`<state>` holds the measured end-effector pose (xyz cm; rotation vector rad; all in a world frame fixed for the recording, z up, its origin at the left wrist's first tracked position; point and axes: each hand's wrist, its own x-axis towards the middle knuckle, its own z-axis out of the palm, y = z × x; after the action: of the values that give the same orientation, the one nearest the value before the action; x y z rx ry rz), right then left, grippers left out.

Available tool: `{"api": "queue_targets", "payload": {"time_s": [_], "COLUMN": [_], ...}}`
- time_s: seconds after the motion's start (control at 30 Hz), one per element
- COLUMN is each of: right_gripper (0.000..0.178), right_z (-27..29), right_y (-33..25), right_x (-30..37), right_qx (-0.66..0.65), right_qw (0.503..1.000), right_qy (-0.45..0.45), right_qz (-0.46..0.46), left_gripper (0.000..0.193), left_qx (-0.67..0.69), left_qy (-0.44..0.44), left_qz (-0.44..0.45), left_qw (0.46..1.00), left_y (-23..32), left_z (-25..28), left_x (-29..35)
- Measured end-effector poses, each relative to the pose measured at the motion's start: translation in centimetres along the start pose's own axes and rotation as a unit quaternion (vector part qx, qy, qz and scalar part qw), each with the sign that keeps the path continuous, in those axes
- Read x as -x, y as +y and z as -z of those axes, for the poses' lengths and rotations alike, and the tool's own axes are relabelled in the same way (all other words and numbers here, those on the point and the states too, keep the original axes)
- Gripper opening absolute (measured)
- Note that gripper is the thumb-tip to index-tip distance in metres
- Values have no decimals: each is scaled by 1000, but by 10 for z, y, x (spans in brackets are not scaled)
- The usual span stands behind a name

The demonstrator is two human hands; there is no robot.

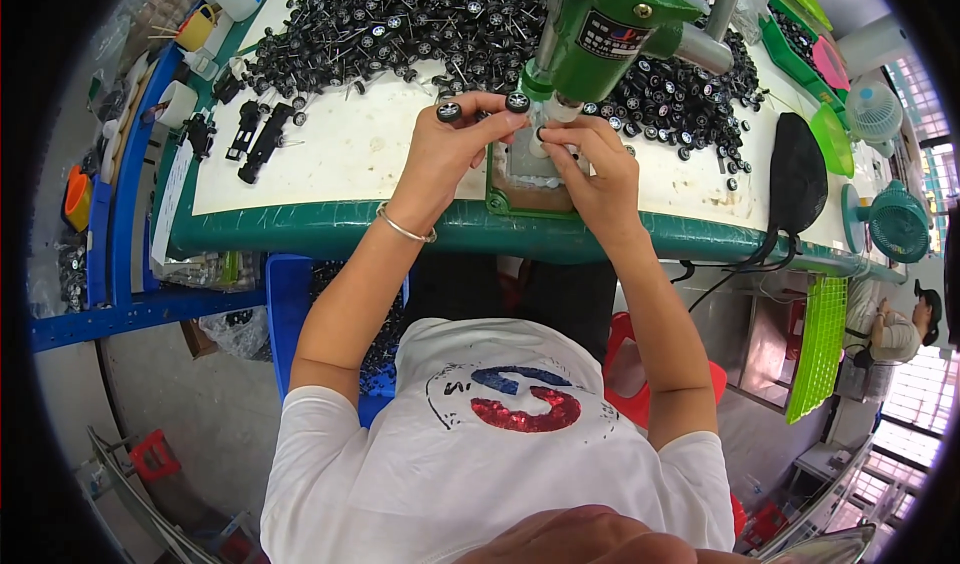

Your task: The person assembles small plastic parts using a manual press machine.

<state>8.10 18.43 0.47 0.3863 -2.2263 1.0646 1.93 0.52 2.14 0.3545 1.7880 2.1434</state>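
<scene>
Seen from above, a white worktop [340, 169] spans the upper frame, heaped with small black wheels [380, 29]. At upper centre, a person's left hand [455, 136] holds a pair of wheels [517, 102] – the right hand [598, 159] pinches a small dark piece [542, 135] below a green press [600, 49]. A green fan [897, 222] stands at far right.

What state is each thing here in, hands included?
Green press: upright on the table; running or not, unclear
Left hand: pinching a small black wheel
Right hand: at the press; whether it pinches anything, unclear
Wheel pile: heaped loose on the table
Long black parts: lying on the table
Blue bin: open, black pieces inside
Green fan: upright; spinning or not, unclear
</scene>
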Motion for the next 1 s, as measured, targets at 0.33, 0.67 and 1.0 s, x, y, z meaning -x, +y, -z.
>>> {"api": "queue_targets", "payload": {"time_s": [0.33, 0.67, 1.0], "right_gripper": [45, 31, 25], "right_z": [0, 67, 107], "right_y": [4, 11, -76], "right_x": [1, -56, -217], "right_qx": [-148, -274, -456], "right_qw": [967, 919, 832], "right_qy": [-38, 96, 223], "right_qz": [-202, -266, -224], "left_gripper": [16, 15, 12], "left_qx": [-25, -23, 0], "left_qy": [-11, -43, -74], "left_qz": [-36, -84, -113], "left_qw": [999, 995, 991], "left_y": [4, -6, -7], "left_z": [-9, -20, -25], "left_x": [-1, -8, -14]}}
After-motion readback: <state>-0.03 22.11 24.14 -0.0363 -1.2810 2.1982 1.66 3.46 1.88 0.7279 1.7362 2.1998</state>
